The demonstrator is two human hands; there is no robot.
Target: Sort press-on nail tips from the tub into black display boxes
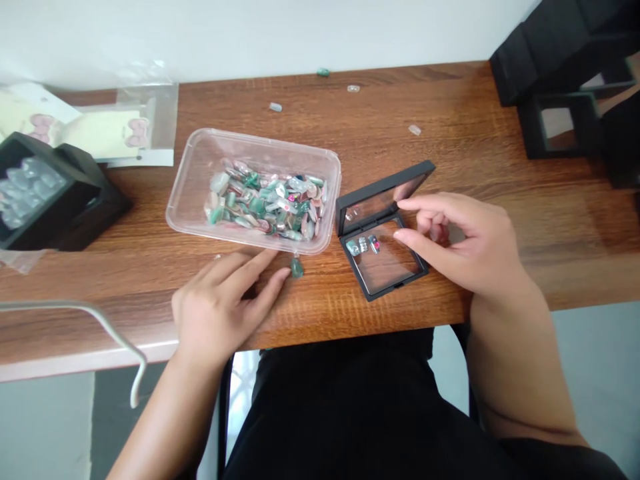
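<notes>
A clear plastic tub (pixel 193 213) holds a heap of small glossy nail tips (pixel 265 207) in green, pink and clear tones. My left hand (pixel 220 300) rests on the table by the tub's front wall, fingers stretched and thumb apart. Beside that thumb lies a green nail tip (pixel 297 268). To the right stands a black-framed case (pixel 370 293) with its lid (pixel 387 190) raised and a transparent panel inside. Several decorated nail tips (pixel 363 245) sit in a row on the panel. My right hand (pixel 465 240) reaches over the case's right side, index finger at the lid, thumb over the base, the two apart.
Loose nail tips (pixel 275 107) are scattered along the table's back. Black cases (pixel 555 127) are stacked at right. At left are a black box of clear nail tips (pixel 30 187) and packaged cards (pixel 110 133). A white curved rod (pixel 100 317) crosses the front left edge.
</notes>
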